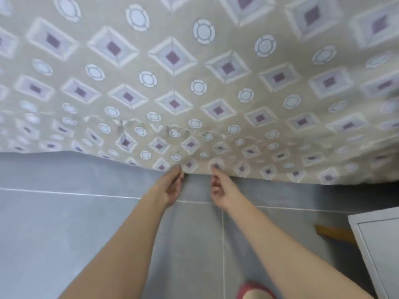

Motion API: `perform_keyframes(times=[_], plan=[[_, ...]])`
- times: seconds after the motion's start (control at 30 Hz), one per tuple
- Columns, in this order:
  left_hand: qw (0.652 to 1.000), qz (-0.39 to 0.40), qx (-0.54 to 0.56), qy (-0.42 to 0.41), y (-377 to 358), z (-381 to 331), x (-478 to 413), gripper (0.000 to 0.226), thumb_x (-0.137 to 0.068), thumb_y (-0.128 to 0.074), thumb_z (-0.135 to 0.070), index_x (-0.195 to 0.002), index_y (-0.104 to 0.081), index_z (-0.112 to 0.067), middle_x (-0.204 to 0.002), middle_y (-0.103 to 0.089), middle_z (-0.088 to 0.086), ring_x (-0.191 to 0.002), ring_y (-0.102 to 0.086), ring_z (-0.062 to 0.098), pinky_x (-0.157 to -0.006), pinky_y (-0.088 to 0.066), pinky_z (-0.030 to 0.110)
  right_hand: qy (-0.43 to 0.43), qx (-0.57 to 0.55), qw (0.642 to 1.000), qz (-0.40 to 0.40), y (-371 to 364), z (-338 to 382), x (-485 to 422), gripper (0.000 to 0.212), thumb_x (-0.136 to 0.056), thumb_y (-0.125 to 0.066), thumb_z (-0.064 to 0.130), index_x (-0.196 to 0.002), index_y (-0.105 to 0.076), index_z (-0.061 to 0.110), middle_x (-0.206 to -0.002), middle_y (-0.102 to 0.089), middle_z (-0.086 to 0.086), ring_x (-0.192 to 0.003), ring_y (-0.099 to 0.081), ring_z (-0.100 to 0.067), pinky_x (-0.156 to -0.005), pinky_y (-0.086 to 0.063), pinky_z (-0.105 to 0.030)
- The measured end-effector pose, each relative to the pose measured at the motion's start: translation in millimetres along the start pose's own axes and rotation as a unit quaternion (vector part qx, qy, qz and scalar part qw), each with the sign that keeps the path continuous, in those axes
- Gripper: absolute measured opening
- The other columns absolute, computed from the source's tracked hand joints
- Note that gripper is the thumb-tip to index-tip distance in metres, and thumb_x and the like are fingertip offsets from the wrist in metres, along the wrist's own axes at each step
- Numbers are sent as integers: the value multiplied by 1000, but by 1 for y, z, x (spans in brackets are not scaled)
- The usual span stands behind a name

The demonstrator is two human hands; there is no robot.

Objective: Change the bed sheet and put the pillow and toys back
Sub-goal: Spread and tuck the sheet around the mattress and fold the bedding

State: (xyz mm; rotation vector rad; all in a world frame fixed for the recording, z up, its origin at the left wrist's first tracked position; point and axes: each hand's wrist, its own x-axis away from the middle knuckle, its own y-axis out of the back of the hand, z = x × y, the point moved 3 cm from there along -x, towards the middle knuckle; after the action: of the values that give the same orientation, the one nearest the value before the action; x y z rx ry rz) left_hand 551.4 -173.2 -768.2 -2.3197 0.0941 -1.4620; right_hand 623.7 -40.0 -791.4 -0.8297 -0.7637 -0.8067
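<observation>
- Where the bed sheet drapes down over the side of the bed, its lower hem shows against the floor, and both hands reach that hem near the middle of the view.
- The bed sheet is beige, printed with diamond frames with purple centres and with white rings. It fills the whole upper half of the view. A line of small ripples crosses it a little above the hem.
- The left hand is at the hem with its palm turned inward. Its fingers are curled, and the tips pinch the edge of the cloth.
- The right hand is just beside the left, apart from it by a narrow gap of bare tile. One fingertip lies on the front of the sheet at the hem, while the other fingers curl in below the edge. With the blur, I cannot tell whether this hand actually grips the cloth or only touches it.
- Both bare forearms run up from the bottom edge and converge toward the hem.
- The floor is grey tile with pale grout lines.
- A pink slipper shows at the bottom edge, between the forearms.
- A white cabinet panel stands at the right edge, and a brown wooden piece juts out just beside it.
</observation>
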Motion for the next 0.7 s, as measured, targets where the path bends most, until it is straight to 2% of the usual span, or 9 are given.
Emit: perform_keyframes(times=[0.1,0.17,0.23,0.37,0.5,0.6,0.7], plan=[[998,-51,-10,-24,13,-7,2,13,-87,-68,-18,-81,-60,-10,-74,-64,2,-50,-60,7,-39,-45,11,0,64,997,-38,-7,-10,-5,17,-84,-73,23,-93,-60,16,-71,-58,3,-33,-51,2,-27,-21,-12],[995,-81,-35,-48,16,-9,-1,14,-86,-70,-17,-82,-60,-7,-76,-63,5,-49,-59,9,-39,-46,13,15,101,992,-70,-8,-10,-9,21,-84,-74,19,-98,-60,11,-74,-62,-2,-32,-52,1,-25,-21,-13],[992,-102,-47,-64,18,-10,-5,15,-84,-72,-14,-82,-60,-6,-70,-65,7,-48,-61,11,-41,-48,13,25,101,991,-89,-9,-9,-12,16,-83,-73,13,-89,-59,9,-70,-63,-3,-31,-54,-1,-26,-20,-12],[987,-127,-22,-95,23,-11,-15,17,-83,-71,-4,-73,-58,-1,-43,-62,3,-40,-61,12,-45,-53,18,14,78,992,-96,-11,-13,-21,18,-85,-71,8,-75,-56,10,-69,-62,-3,-32,-56,-1,-25,-20,-13],[984,-145,-35,-96,27,-10,-22,17,-83,-72,-5,-72,-59,-2,-50,-64,6,-53,-62,15,-39,-48,15,10,71,993,-98,-13,-18,-28,18,-85,-71,9,-74,-56,9,-71,-61,-4,-33,-55,-1,-25,-21,-13],[982,-156,-34,-102,20,-8,-24,20,-84,-70,-8,-70,-57,-2,-62,-63,10,-49,-59,15,-40,-50,16,7,68,994,-90,-11,-17,-27,15,-86,-70,11,-77,-58,10,-73,-63,-3,-43,-59,-3,-26,-21,-13],[984,-148,-20,-100,10,0,-23,21,-84,-71,-10,-70,-56,-3,-49,-63,9,-53,-59,18,-46,-52,22,-6,84,994,-64,-5,-16,-20,13,-84,-72,17,-82,-61,12,-75,-66,0,-43,-62,-3,-26,-21,-13]])
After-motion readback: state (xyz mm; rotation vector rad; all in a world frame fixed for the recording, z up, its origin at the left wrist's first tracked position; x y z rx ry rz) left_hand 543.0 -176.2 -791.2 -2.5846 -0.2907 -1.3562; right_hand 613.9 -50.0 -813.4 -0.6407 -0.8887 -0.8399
